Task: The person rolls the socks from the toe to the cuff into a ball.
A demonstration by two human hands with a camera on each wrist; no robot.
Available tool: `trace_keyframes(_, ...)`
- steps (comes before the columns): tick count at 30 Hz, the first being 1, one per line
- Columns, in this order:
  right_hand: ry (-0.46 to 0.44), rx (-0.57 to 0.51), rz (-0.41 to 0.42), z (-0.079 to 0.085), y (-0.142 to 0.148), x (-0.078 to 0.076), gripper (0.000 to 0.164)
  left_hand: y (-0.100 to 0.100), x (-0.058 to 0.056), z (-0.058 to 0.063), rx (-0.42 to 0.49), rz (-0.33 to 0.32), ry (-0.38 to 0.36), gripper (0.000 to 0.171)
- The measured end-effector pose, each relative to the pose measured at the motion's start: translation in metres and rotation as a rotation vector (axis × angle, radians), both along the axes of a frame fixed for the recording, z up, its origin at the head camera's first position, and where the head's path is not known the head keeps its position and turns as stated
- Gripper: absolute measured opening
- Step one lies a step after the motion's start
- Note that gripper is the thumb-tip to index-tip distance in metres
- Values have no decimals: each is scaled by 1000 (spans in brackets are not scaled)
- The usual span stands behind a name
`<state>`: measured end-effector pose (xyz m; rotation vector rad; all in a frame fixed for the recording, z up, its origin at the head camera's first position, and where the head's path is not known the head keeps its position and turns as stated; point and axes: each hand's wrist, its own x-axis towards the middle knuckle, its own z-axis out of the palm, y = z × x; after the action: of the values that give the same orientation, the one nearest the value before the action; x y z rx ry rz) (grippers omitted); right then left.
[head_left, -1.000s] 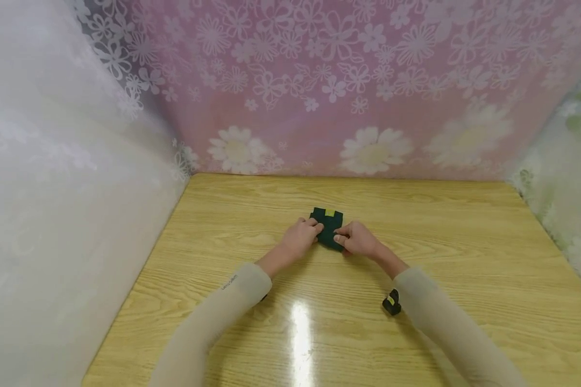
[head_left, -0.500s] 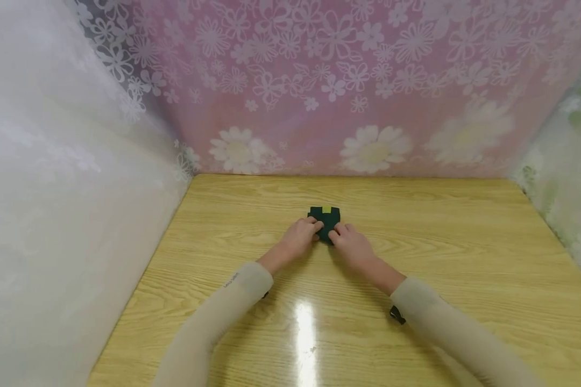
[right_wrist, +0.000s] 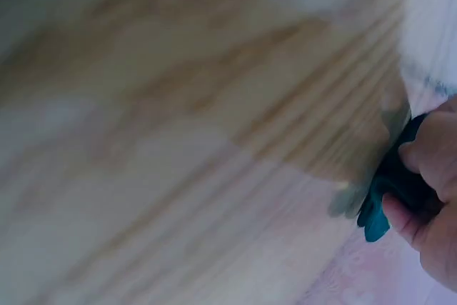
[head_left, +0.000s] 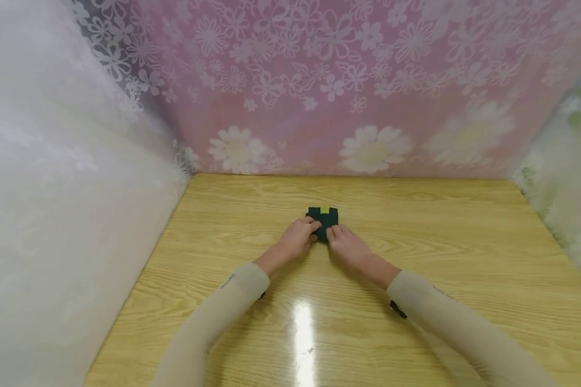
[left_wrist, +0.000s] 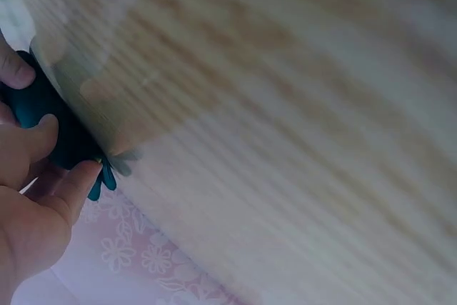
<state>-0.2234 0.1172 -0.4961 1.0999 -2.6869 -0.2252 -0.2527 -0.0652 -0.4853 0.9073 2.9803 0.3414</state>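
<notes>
A small dark green folded cloth (head_left: 323,217) with a yellow-green tag lies on the wooden table (head_left: 465,242), a little beyond its middle. My left hand (head_left: 297,238) holds the cloth's near left edge, fingers curled over it. My right hand (head_left: 345,244) presses close beside it and pinches the near right edge. In the left wrist view the fingertips (left_wrist: 50,130) grip the dark teal cloth (left_wrist: 53,123). The right wrist view shows the fingers (right_wrist: 421,166) curled on the cloth (right_wrist: 389,191) at the frame's right edge.
A pink flowered curtain (head_left: 348,80) closes the back of the table. A white lace curtain (head_left: 53,188) hangs along the left side and a pale flowered one (head_left: 566,177) along the right. A small black clip (head_left: 397,309) peeks out under my right sleeve.
My right hand has slid left and forward until it sits against the left hand. The cloth now looks smaller and more bunched. The black clip is now mostly hidden under my right sleeve.
</notes>
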Motion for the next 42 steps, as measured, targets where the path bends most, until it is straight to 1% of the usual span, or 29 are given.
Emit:
trace_keyframes(1, -22, -23, 10, -1, 1, -2, 34, -2, 0, 0, 12, -3, -8, 34)
trace_keyframes(3, -98, -69, 22, 0, 2, -6, 29, -5, -1, 0, 42, -17, -25, 34)
trace_keyframes(5, -218, -134, 12, 2, 5, -11, 27, -8, -1, 0, 80, -30, -52, 33)
trace_keyframes(8, -424, -259, 10, 7, 11, -19, 25, -11, -2, -1, 134, -46, -102, 32)
trace_keyframes(11, -617, -394, 27, 11, 18, -27, 34, -15, -4, -1, 194, -48, -155, 33)
trace_keyframes(14, -783, -500, 28, 12, 26, -35, 40, -18, -5, -3, 235, -51, -207, 35)
trace_keyframes(17, -881, -562, 22, 10, 32, -40, 44, -20, -7, -4, 262, -56, -258, 37)
trace_keyframes(20, -935, -583, 41, 9, 35, -47, 43, -23, -8, -4, 288, -59, -299, 38)
trace_keyframes(21, -951, -582, 60, 10, 35, -49, 42, -24, -9, -4, 299, -58, -312, 39)
trace_keyframes(22, -972, -579, 71, 11, 36, -51, 40, -24, -9, -3, 313, -57, -329, 39)
trace_keyframes(26, -1045, -546, 130, 19, 37, -60, 32, -25, -12, 2, 324, -71, -355, 37)
trace_keyframes(29, -1063, -531, 151, 20, 36, -62, 30, -24, -13, 7, 313, -85, -371, 37)
trace_keyframes(32, -1040, -521, 154, 17, 35, -61, 31, -24, -13, 9, 292, -87, -364, 36)
trace_keyframes(34, -1013, -504, 151, 17, 34, -59, 31, -23, -11, 10, 263, -67, -349, 36)
trace_keyframes(36, -992, -476, 147, 19, 31, -58, 31, -20, -5, 11, 222, -34, -324, 37)
trace_keyframes(39, -991, -445, 114, 23, 29, -55, 28, -13, 4, 12, 126, 31, -275, 40)
trace_keyframes(41, -1001, -433, 88, 26, 29, -54, 28, -9, 9, 11, 93, 61, -257, 43)
trace_keyframes(42, -1009, -433, 73, 26, 29, -53, 27, -7, 10, 10, 92, 74, -258, 43)
